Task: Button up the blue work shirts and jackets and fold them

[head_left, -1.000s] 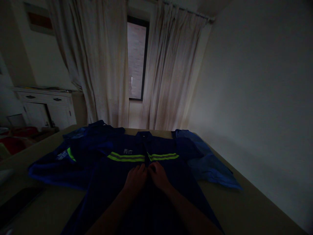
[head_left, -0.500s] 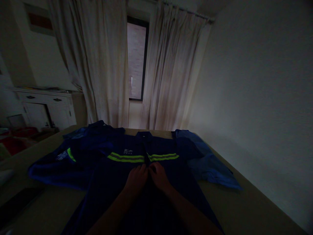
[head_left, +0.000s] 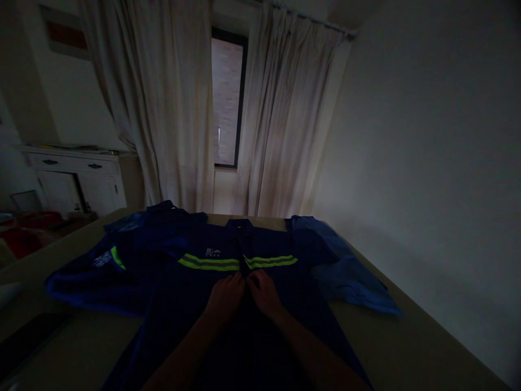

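A dark blue work shirt [head_left: 195,304] with yellow-green and grey reflective stripes lies spread out, its collar away from me. White lettering shows on its chest. My left hand [head_left: 228,293] is closed on the front edge of the shirt, just below the stripe. Right beside it, my right hand [head_left: 264,290] pinches the shirt's front at the same spot, the fingertips of both hands almost touching. Between the fingers it is too dark to make out a button or other fastening.
At the left lies another blue garment [head_left: 93,282] with a reflective strip; a lighter blue one [head_left: 350,282] lies at the right. A dark flat object [head_left: 30,339] rests on the bed-like surface [head_left: 423,347]. Beyond are curtains [head_left: 175,108] and a white cabinet [head_left: 97,179].
Both hands stay at the same place on the shirt's front, with only a very slight shift. The garments lie as before.
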`<state>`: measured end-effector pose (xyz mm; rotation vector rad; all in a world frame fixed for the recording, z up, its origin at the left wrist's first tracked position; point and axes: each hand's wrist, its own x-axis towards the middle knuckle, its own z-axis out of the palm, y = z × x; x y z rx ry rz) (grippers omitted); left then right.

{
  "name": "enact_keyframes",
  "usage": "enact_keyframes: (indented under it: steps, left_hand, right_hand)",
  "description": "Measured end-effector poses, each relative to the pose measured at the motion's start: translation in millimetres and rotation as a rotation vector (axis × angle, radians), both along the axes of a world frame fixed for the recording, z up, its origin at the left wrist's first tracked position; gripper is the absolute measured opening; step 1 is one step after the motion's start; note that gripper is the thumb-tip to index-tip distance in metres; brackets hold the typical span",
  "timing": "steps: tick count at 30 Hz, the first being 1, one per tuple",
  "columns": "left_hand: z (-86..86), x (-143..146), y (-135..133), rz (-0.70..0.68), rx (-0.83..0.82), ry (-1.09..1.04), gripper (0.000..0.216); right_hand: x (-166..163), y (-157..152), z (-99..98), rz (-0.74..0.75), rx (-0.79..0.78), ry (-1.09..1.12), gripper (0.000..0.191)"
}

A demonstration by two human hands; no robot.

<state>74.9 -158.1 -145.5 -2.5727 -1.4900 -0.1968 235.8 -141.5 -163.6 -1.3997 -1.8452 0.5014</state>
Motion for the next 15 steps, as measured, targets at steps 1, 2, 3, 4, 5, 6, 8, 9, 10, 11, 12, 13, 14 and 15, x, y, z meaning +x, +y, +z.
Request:
enact_keyframes:
  steps: [1,2,3,4,5,6,8,9,10,11,12,13,14,15]
  left_hand:
    - [0.1,-0.3,0.0,0.003,-0.002,-0.001,0.031]
    - [0.6,-0.5,-0.2,0.008,-0.003,-0.002,0.031]
    - [1.3,-0.6,-0.6,0.011,-0.006,-0.004,0.031]
    - [2.2,-0.5,-1.0,0.014,-0.011,-0.007,0.031]
    - [3.2,-0.4,-1.4,0.016,-0.019,-0.011,0.030]
    - [4.1,-0.2,-1.7,0.022,-0.031,-0.015,0.030]
    - [5.1,0.6,-1.6,0.043,-0.051,-0.027,0.029]
    - [5.1,1.0,-1.2,0.054,-0.058,-0.029,0.029]
    - [4.7,1.3,-0.8,0.065,-0.062,-0.033,0.029]
    - [4.2,1.5,-0.4,0.073,-0.064,-0.041,0.029]
    - [3.5,1.6,-0.1,0.080,-0.065,-0.055,0.029]
    - [2.9,1.6,0.1,0.088,-0.070,-0.073,0.028]
    - [2.3,1.4,0.2,0.097,-0.075,-0.095,0.028]
    - [2.0,1.1,0.3,0.106,-0.079,-0.116,0.027]
  right_hand:
    - [0.0,-0.2,0.1,0.003,0.002,0.000,0.016]
    - [0.0,-0.4,0.4,0.005,0.001,0.004,0.017]
    - [-0.2,-0.7,0.8,0.008,-0.001,0.010,0.017]
    - [-0.4,-1.0,1.2,0.008,-0.004,0.017,0.016]
    - [-0.7,-1.2,1.6,0.009,-0.006,0.022,0.015]
    - [-1.0,-1.3,1.9,0.006,-0.007,0.026,0.014]
    - [-1.6,-1.3,2.0,0.002,-0.010,0.029,0.013]
    - [-1.7,-1.2,1.8,0.001,-0.010,0.027,0.014]
    - [-1.8,-1.0,1.6,0.001,-0.009,0.023,0.014]
    - [-1.8,-0.9,1.2,0.003,-0.006,0.019,0.014]
    - [-1.7,-0.8,0.9,0.005,-0.005,0.016,0.014]
    - [-1.7,-0.8,0.6,0.009,-0.004,0.014,0.014]
    - [-1.6,-0.8,0.3,0.012,-0.005,0.016,0.015]
    - [-1.5,-0.8,0.0,0.017,-0.005,0.021,0.015]
